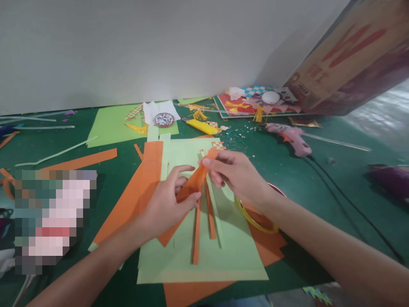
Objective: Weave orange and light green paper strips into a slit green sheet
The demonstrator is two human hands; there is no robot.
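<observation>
Between both hands a wide orange paper strip (195, 183) slants above the pale green sheets (236, 260). My right hand (236, 170) pinches its upper end between thumb and fingers. Lower down, my left hand (166, 198) is closed around the strip, with the thumb in front and the fingers partly hidden behind it. Beneath the hands, narrow orange strips (196, 243) and a thin green strip (217, 221) lie on the sheets. A small orange-and-white woven paper piece (218, 146) is just beyond my right fingertips. Under my right forearm is a yellow ring (255, 224).
A pink glue gun (294, 138) lies at right, its black cord (348, 192) running toward the front. A yellow-handled cutter (203, 126) and a round patterned piece (164, 120) are behind the sheets. Larger orange paper (128, 204) lies at left; a cardboard box (348, 59) stands back right.
</observation>
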